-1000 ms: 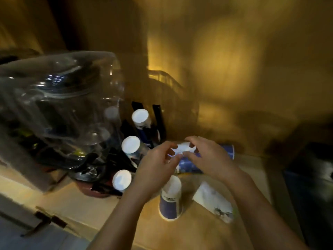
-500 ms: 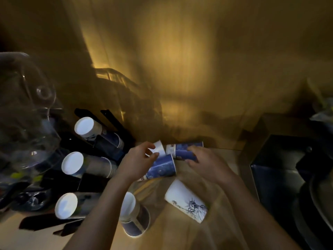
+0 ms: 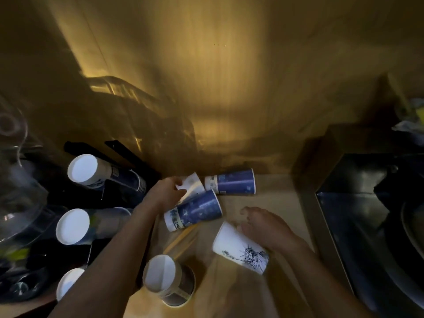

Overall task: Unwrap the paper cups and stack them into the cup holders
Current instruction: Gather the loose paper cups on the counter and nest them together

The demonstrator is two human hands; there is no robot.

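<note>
Several paper cups lie on a wooden counter (image 3: 270,210). My left hand (image 3: 168,193) grips a tilted cup (image 3: 191,184) beside a blue cup (image 3: 195,211) lying on its side. Another blue cup (image 3: 231,182) lies by the wall. My right hand (image 3: 263,226) hovers with fingers spread over a white cup (image 3: 238,249) with a statue print. An upside-down cup (image 3: 167,280) stands near the front. Three stacks of cups sit in a black cup holder (image 3: 114,196) at left: the top stack (image 3: 91,172), the middle stack (image 3: 75,227) and the bottom stack (image 3: 67,283).
A clear plastic wrapper (image 3: 181,242) lies on the counter between the cups. A large clear plastic container (image 3: 16,180) stands at the far left. A dark sink (image 3: 367,221) lies to the right. A wooden wall rises behind.
My right hand has left the blue cup by the wall and come back over the white cup. My left hand still holds the tilted cup. The view moved slightly.
</note>
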